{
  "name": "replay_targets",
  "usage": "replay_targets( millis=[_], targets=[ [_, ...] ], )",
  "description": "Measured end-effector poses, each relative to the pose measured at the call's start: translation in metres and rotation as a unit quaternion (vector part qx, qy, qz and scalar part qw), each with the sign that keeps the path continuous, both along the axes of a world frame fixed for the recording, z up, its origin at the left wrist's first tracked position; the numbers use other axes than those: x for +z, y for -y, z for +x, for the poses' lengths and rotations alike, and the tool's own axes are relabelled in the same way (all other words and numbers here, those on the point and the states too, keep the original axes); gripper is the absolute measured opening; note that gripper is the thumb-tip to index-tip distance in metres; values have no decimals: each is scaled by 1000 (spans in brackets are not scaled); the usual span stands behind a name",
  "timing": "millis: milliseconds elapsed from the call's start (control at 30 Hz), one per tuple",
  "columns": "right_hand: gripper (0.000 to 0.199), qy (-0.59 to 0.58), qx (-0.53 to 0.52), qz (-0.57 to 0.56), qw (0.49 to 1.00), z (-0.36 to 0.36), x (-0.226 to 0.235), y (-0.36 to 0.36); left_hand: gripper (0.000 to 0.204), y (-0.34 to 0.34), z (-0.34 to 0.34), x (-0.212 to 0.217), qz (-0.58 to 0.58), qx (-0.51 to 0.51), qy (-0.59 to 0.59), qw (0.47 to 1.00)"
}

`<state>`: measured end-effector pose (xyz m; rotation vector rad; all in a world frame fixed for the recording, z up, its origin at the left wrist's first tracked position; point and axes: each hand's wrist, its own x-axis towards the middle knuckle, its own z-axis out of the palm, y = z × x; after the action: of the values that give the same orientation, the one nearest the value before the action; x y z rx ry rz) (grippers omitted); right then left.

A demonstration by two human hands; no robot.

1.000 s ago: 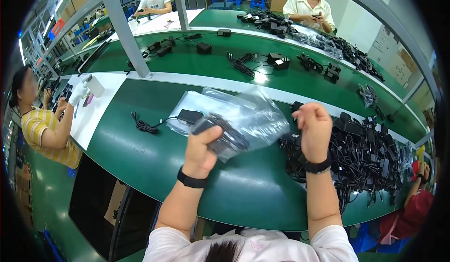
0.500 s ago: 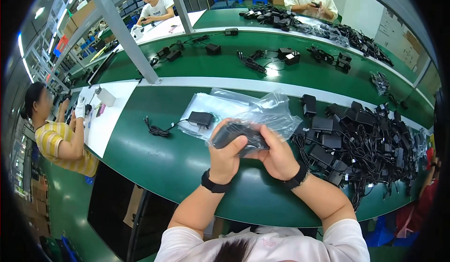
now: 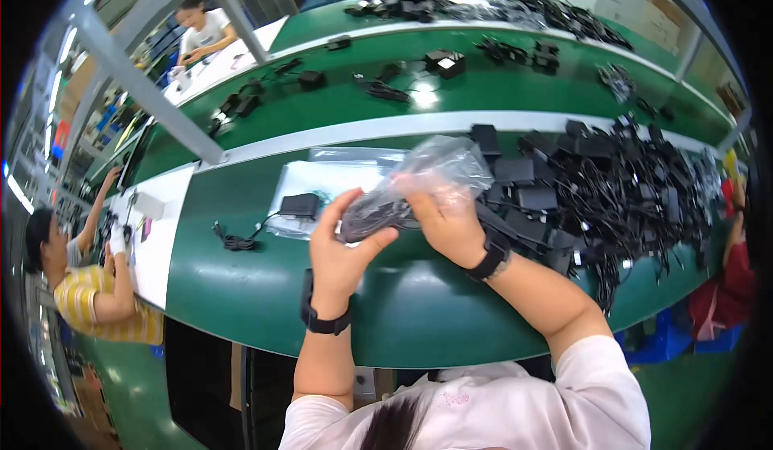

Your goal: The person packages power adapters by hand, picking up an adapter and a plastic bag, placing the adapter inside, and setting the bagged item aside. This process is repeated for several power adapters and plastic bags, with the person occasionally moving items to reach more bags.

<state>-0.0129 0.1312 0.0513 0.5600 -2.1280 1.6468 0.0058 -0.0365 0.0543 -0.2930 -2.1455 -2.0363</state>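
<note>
Two forearms (image 3: 543, 299) extended, our left hand (image 3: 334, 245) clasping a black cable bundle (image 3: 372, 220) above the green table (image 3: 435, 313), our right hand (image 3: 451, 229) slanted inward at the clear bag (image 3: 452, 160), its grip we cannot tell.

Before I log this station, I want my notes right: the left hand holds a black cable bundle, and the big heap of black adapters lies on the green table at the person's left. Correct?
Not quite: the head view shows the big heap of black adapters on the green table at the person's right. The left hand does hold a black cable bundle.
</note>
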Motion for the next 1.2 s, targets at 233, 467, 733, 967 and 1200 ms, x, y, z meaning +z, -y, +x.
replay_targets(
  millis=[233,467,733,967,1200],
  targets=[
    [15,-118,-10,4,993,6,-11,16,26,-15,4,-11,44,77,-69,994],
    [40,435,245,-339,798,2,16,13,21,-1,0,-13,76,100,-97,987],
    [40,353,276,-338,827,-5,-11,6,23,7,-7,-17,264,-59,-27,962],
    [40,249,138,-260,923,-3,-9,11,24,-4,-13,-20,-30,50,-119,991],
    [35,247,175,-215,928,-3,0,3,20,-12,-7,-14,-41,20,-189,981]
  ],
)
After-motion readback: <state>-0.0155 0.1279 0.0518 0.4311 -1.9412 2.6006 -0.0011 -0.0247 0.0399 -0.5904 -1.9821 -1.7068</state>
